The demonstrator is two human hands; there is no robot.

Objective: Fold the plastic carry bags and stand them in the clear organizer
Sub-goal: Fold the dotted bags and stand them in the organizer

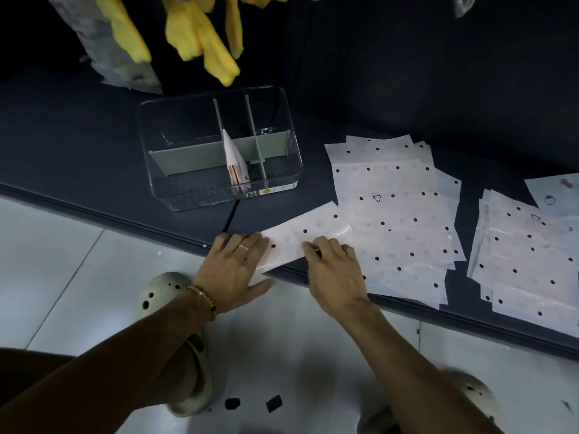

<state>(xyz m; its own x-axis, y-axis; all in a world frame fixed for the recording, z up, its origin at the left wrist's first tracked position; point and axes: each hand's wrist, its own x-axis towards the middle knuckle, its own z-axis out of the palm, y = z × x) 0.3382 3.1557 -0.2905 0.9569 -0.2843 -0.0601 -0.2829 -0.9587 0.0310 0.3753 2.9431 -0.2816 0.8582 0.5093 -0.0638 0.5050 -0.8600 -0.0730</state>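
Inside clear organizer (219, 148), one folded bag (235, 162) stands against a divider (219, 126).

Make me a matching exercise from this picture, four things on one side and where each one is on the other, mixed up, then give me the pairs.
Things
1. folded bag
2. strip of bag being folded
3. yellow gloves
4. stacks of flat dotted bags

Places
A. hanging above the dark counter
B. under both hands, left hand and right hand, at the counter's front edge
C. spread on the counter to the right of the clear organizer
D. standing in the organizer's middle compartment

Pairs: 1-D, 2-B, 3-A, 4-C
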